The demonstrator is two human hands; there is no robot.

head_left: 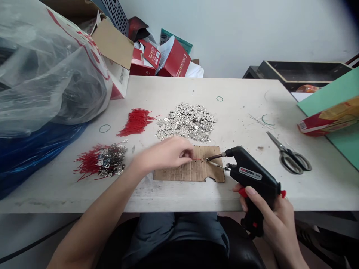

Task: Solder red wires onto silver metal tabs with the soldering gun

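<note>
My left hand point(175, 152) pinches a short red wire point(197, 159) over a piece of brown cardboard point(182, 175). In my right hand point(276, 216) is a black soldering gun point(249, 168) with a red trigger, my fingers wrapped round its grip. Its tip and the thin feed tube meet at the wire's far end, above the cardboard. A small metal piece may be at that end; it is too small to tell. Behind the cardboard lies a heap of small silvery metal tabs point(187, 121). Left of it is a bundle of red wires point(136, 121).
Wires with metal tabs attached point(101, 162) lie in a pile at the left. Scissors point(290, 155) and wire scraps point(260, 120) are on the right, near a red-yellow box point(328, 117). A large plastic bag point(56, 74) covers the left corner; red boxes point(174, 58) stand behind.
</note>
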